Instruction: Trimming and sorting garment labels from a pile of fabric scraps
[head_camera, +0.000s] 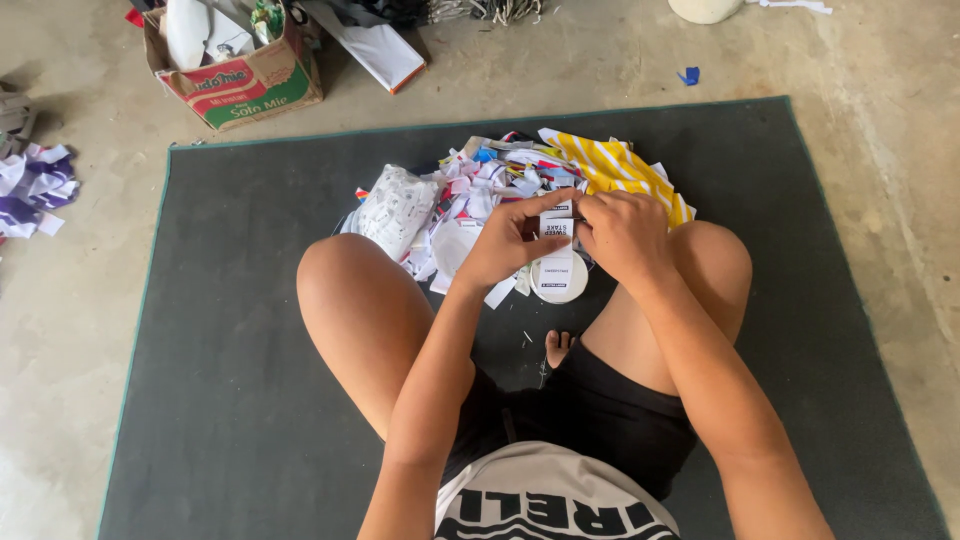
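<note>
Both hands pinch one white label strip (556, 228) — the left hand (508, 243) and the right hand (622, 232) are closed on it, above a white roll (560, 278). Behind lies a pile of scraps (490, 190) near the far edge of the dark mat (230, 400) — a cardboard box (245, 85) stands beyond its far-left corner.

left hand (505, 243) and right hand (622, 232) close together, fingers pinched

A scrap pile (500, 190) lies on the mat (240, 400), before the knees.
</note>
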